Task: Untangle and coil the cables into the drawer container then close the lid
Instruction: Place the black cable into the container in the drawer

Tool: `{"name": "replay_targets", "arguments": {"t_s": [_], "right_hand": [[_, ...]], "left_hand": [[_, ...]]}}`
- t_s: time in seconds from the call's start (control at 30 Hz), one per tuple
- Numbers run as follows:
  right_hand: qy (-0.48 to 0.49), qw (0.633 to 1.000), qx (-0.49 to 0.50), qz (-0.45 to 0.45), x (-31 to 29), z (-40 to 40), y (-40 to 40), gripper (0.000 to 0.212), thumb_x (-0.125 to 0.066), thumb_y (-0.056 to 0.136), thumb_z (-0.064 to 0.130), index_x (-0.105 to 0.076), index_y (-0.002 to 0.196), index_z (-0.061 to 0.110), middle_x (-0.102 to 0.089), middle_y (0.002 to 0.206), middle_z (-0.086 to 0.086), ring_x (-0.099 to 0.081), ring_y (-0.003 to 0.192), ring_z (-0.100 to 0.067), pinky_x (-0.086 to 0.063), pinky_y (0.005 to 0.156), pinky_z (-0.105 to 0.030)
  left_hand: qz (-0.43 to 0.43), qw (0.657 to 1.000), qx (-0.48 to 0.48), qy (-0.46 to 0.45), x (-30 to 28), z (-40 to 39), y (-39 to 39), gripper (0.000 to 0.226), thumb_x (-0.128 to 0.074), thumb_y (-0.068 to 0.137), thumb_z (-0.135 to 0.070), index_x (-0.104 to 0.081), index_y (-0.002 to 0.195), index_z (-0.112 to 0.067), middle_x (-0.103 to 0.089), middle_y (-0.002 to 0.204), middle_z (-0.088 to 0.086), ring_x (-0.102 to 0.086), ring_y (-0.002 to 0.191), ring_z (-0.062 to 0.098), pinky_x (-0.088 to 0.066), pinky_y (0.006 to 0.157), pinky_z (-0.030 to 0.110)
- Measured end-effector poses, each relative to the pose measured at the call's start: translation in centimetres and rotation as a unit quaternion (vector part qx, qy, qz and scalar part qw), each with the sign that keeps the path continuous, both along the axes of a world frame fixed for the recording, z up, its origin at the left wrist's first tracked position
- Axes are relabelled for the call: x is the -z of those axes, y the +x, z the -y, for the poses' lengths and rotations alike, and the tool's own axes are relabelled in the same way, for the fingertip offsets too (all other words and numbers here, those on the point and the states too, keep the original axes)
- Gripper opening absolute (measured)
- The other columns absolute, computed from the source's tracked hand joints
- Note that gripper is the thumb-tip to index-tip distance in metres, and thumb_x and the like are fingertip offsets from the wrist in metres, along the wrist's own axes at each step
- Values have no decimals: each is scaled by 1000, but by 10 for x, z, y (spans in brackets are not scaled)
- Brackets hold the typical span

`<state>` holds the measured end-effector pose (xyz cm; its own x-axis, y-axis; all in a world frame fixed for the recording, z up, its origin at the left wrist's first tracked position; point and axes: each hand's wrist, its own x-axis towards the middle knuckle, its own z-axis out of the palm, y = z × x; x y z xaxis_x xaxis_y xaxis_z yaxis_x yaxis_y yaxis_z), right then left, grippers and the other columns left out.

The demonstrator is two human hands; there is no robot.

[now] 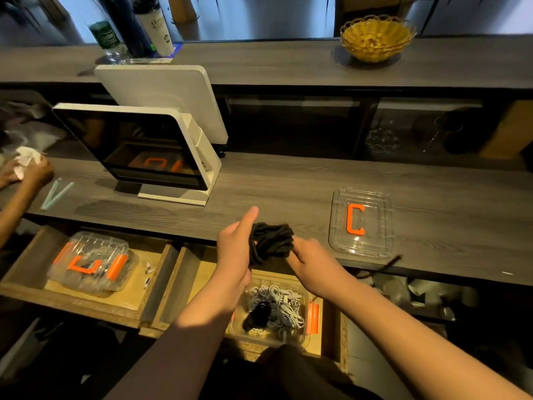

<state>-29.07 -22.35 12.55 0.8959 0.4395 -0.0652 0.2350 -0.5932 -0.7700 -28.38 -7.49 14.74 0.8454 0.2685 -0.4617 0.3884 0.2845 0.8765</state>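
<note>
We are gripping the black cable (pixel 271 241) in both hands, left hand (pixel 233 249) anchoring, right hand (pixel 310 256) winding, above the open container (pixel 313 319).

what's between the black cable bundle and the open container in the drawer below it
Nothing visible. Both hands hold the black cable bundle above the open container, whose lid lies on the counter. The left forearm crosses only its left edge.
</note>
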Motion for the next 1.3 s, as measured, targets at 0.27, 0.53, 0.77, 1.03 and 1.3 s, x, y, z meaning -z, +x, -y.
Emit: {"name": "replay_targets", "arguments": {"t_s": [0.27,0.53,0.77,1.03,1.3], "right_hand": [[-80,991,-107,30,-13,-23,-29,31,-37,105,40,-54,88,20,-58,71,2,-56,64,-18,-50,65,-43],[-94,980,-102,140,-49,-4,-5,20,-48,102,38,-60,105,23,-65,90,6,-60,76,-13,-50,68,-33],[-45,988,-19,148,-31,28,29,39,-48,94,50,-70,100,18,-58,82,14,-55,74,-5,-41,66,-24],[-67,997,-5,43,-13,14,-1,34,-55,98,12,-61,130,20,-68,120,-2,-61,112,-15,-46,100,-30],[-46,987,86,125,2,-20,-38,19,-57,98,27,-71,97,14,-70,83,1,-66,77,-15,-52,73,-31]], "left_hand": [[63,974,-169,138,6,-3,15,42,-62,97,-28,-48,61,-14,-45,55,1,-46,52,8,-38,53,22],[159,859,106,475,30,-24,13,53,-60,98,-34,-50,50,-15,-41,44,-1,-36,44,11,-29,49,31],[129,930,271,213,18,-16,1,82,-43,67,-94,-54,63,-13,-45,52,-6,-42,48,6,-35,52,21],[11,978,167,-125,11,-14,-2,34,-79,73,-39,-66,85,-10,-68,78,7,-68,70,18,-56,67,29],[12,993,-115,37,19,11,-7,31,-76,86,-24,-56,65,-11,-54,61,1,-54,62,12,-43,59,26]]}}
